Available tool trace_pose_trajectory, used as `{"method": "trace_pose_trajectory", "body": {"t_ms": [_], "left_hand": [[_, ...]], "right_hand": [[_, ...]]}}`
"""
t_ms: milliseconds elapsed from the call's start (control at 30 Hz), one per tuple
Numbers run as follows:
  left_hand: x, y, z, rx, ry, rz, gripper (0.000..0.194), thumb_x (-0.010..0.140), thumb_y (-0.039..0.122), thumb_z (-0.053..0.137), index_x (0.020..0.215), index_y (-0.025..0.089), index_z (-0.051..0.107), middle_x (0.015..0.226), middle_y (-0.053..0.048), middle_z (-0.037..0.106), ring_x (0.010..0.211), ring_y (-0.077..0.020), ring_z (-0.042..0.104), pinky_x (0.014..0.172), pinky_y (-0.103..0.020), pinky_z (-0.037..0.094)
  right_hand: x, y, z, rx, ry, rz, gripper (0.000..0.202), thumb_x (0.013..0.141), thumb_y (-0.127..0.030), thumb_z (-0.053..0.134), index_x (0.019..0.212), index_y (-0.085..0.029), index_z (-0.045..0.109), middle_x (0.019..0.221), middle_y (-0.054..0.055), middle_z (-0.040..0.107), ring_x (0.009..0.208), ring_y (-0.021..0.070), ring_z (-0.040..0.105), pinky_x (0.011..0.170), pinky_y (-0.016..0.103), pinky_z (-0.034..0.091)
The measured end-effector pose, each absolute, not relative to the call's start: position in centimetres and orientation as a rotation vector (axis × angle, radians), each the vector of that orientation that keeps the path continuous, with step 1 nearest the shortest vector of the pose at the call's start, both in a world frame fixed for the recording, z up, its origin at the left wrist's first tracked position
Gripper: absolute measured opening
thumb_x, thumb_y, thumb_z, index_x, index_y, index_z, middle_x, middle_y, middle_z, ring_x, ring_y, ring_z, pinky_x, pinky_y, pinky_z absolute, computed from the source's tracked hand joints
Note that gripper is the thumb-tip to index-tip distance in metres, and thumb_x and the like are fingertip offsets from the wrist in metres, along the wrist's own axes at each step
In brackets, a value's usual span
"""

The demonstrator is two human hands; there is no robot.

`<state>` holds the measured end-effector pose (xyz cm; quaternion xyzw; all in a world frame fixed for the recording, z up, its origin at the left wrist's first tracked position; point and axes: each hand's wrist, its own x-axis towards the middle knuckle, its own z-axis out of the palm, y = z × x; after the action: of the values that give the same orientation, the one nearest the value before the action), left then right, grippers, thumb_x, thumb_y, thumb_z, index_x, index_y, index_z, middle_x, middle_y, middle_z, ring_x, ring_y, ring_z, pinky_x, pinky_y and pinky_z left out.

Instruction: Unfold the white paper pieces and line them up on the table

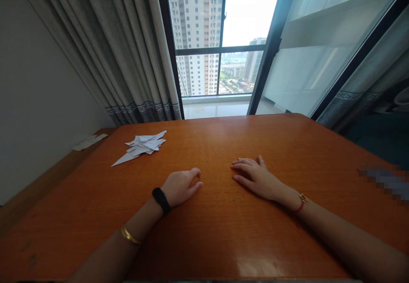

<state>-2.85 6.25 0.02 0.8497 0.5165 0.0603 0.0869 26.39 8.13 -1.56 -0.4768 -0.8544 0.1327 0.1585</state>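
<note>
My left hand (182, 186) rests at the middle of the wooden table (204, 240), thumb apart from the loosely bent fingers, and nothing shows in it. Its wrist wears a black band (161, 201) and a gold bangle. To its right, my right hand (252, 174) lies palm down with fingers spread, holding nothing; a red cord bracelet (300, 202) with a gold piece circles that wrist. Beyond the left hand, apart from it, is a pile of folded white paper (143, 145) with sharp points, like paper planes.
More white paper (90, 141) lies on a lower wooden surface past the table's left edge. A blurred-out patch (388, 183) covers something at the right edge. Grey curtains (121, 49) and a glass door with a window (220, 53) stand beyond the table.
</note>
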Motion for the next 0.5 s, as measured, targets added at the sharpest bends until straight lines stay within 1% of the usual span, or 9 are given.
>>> {"method": "trace_pose_trajectory", "body": {"t_ms": [500], "left_hand": [[-2.79,6.09,0.31,2.517,1.548,0.155,0.023,0.091,0.042,0.047,0.106,0.025,0.054,0.088,-0.002,0.068,0.078,-0.0209,0.065,0.064,-0.027,0.042]], "right_hand": [[26.42,8.13,-1.59,-1.354,-2.446,0.368,0.034,0.093,-0.045,0.043,0.118,-0.03,0.059,0.128,0.007,0.059,0.126,0.0304,0.045,0.102,0.075,0.002]]}}
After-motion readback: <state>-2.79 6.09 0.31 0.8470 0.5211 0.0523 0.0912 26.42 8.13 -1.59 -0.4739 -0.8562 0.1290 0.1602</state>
